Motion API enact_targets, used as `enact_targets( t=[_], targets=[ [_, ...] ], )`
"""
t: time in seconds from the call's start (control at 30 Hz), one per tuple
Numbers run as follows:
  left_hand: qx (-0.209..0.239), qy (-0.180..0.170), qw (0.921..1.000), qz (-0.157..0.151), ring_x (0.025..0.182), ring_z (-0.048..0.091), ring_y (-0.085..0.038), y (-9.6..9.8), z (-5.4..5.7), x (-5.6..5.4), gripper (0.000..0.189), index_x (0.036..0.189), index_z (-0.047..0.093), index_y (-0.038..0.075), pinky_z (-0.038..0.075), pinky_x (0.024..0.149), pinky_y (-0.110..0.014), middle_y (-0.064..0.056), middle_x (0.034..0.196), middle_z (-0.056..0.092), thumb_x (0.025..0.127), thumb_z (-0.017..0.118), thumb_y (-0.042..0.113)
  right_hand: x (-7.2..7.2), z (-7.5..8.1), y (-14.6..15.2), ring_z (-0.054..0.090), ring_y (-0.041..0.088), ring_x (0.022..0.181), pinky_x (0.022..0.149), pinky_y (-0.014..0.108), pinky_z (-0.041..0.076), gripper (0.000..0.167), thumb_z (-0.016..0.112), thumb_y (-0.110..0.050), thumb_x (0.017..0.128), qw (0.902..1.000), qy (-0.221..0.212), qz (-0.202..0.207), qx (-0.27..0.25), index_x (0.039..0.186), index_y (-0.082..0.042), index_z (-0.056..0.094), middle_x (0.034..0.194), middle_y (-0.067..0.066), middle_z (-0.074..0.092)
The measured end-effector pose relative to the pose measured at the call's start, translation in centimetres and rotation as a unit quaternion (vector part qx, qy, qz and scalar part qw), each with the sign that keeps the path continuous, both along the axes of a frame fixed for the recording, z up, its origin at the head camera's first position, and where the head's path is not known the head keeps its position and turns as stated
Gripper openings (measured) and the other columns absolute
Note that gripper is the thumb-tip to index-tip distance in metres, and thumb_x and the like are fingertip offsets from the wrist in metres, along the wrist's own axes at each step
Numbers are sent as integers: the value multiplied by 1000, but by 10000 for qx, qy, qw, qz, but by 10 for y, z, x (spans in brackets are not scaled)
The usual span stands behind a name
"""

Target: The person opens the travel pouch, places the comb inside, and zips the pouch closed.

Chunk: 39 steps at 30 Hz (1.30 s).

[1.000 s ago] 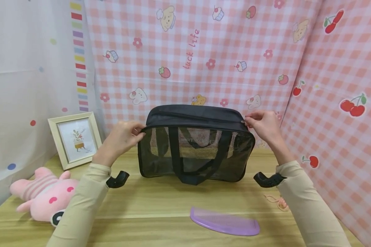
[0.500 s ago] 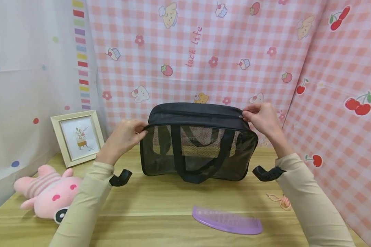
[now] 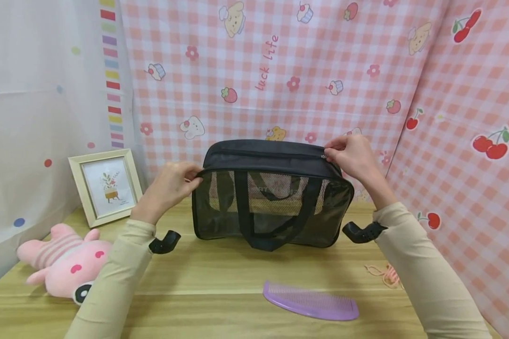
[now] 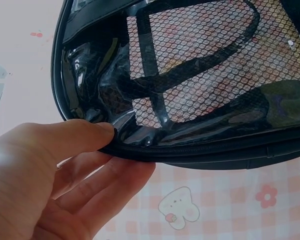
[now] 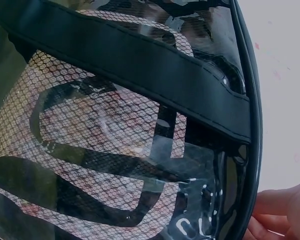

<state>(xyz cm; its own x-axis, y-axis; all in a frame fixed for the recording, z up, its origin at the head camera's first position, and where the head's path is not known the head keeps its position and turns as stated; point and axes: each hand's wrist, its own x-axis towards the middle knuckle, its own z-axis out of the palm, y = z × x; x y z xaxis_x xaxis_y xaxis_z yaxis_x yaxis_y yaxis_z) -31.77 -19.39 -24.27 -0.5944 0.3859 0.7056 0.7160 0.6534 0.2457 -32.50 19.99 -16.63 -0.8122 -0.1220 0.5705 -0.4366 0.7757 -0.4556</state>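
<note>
i see the right hand (image 3: 354,157) a little further in over the black bag (image 3: 275,195) than half a second ago: the zip pull (image 3: 324,157) has slid from the corner toward nine o'clock while the bag stays put. i take that as the zip (image 3: 271,152) being worked, at an early stretch, since the pull sits near its three o'clock end. the bag stands upright at mid-table, handle hanging down its front. at its two o'clock i have right thumb and fingertips pinching the pull; at ten o'clock the left hand (image 3: 169,188) pinches the bag's top corner, thumb on the clear panel, fingers behind, which i judge steadies it against the drag. i cannot tell whether the zip's teeth are parted or meshed. the right wrist view cuts those fingers off at four o'clock and misses the pull, so only the head view shows me that pinch, and small at that. glare and mesh blur whatever lies behind the panel. out toward eight o'clock the left sleeve (image 3: 123,263) covers part of a pink plush toy (image 3: 72,268); toward four the right sleeve (image 3: 424,263) seems to hide some of a pink cord (image 3: 388,275).
</note>
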Motion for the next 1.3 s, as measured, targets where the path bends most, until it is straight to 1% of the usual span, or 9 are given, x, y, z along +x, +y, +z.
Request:
enact_targets(
  t=[0.17,0.43,0.57,0.67,0.73,0.87,1.0,1.3],
  targets=[
    [-41,5,10000,59,74,68,-25,0,1,0,16,98,68,-6,57,66,-37,-19,91,69,81,69,-6,0,3,-1,66,26,71,56,20,50,16,61,-8,91,9999,42,67,99,95,3,72,78,14,70],
    [-36,-40,10000,42,76,68,-26,-1,0,-1,17,99,68,-6,57,67,-37,-19,92,69,82,68,-6,1,9,-7,66,24,70,63,30,50,16,62,-9,91,9995,25,102,304,95,2,72,76,11,70],
    [-1,22,10000,25,75,68,-26,-2,1,-1,17,98,68,-6,57,66,-38,-20,92,69,82,68,-7,1,13,-12,66,23,68,59,27,49,15,62,-9,90,9990,98,171,408,92,2,72,76,11,70],
    [26,81,10000,-5,75,68,-26,-3,2,-1,16,97,68,-6,57,65,-37,-20,91,69,81,68,-7,2,15,-15,65,24,67,56,24,47,14,62,-8,90,9990,63,188,406,91,2,72,76,12,70],
    [28,99,9999,-24,75,68,-27,-2,2,-1,15,96,68,-7,57,65,-37,-20,91,69,81,68,-7,2,16,-17,66,23,67,55,24,47,14,62,-7,90,9990,17,171,416,92,3,72,77,12,70],
    [37,95,9999,-27,74,68,-27,-2,1,-1,16,96,68,-7,57,64,-38,-20,91,69,81,68,-7,0,17,-22,67,23,67,64,32,53,15,63,-8,89,9985,-5,153,519,94,3,72,80,13,70],
    [38,113,9999,-24,74,68,-26,-1,1,-2,16,96,68,-6,57,64,-37,-20,91,69,81,68,-7,-1,18,-26,67,25,69,73,40,54,16,62,-6,89,9982,-47,234,544,96,6,71,84,16,70],
    [4,117,9999,-18,73,68,-26,0,-1,-3,15,96,68,-6,57,64,-38,-19,90,69,81,68,-7,-2,18,-27,67,28,72,75,41,53,17,60,-4,89,9984,-177,275,461,97,6,70,85,17,70]
  ],
)
